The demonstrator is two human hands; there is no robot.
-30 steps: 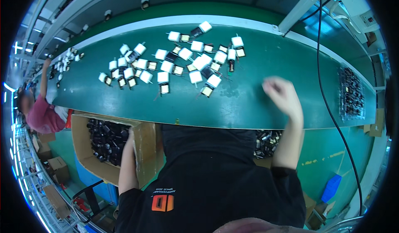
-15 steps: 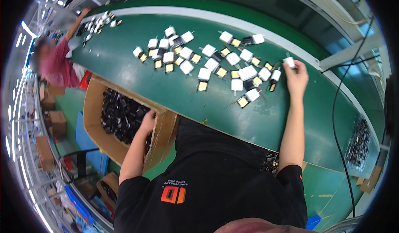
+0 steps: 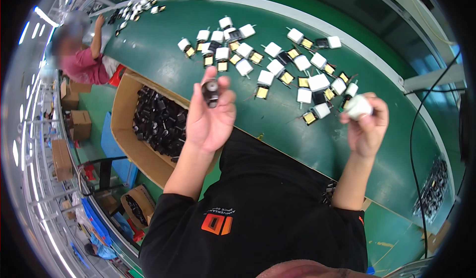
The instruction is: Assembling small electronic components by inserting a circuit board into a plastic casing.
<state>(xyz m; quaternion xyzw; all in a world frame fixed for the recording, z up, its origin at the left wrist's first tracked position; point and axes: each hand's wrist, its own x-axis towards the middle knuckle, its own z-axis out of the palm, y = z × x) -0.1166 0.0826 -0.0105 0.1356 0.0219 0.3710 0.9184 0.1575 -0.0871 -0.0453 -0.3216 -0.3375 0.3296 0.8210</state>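
Note:
My left hand (image 3: 213, 122) is raised over the table's near edge, its fingers closed on a small black plastic part (image 3: 211, 92) with a round, lighter centre. At the right, my right hand (image 3: 368, 129) grips a white rounded part (image 3: 359, 107), slightly blurred, between thumb and fingers. Between and beyond the hands, several white-and-black units (image 3: 265, 78) with yellow faces, thin wires and white spouts lie scattered on the green table (image 3: 166, 55). Nearest my right hand is a white-and-black unit (image 3: 351, 90) at the right end of that group.
Left of me, a cardboard box (image 3: 126, 129) holds many black parts (image 3: 158, 124). A co-worker in a red shirt (image 3: 84, 67) reaches toward another pile of white units (image 3: 136, 9) at the far left. A black cable (image 3: 412, 149) hangs at the right, beside a clear bag of dark parts (image 3: 434, 191).
My left hand has risen from the box to above the table edge with a black part. My right hand has drawn nearer with the white part. The view has shifted.

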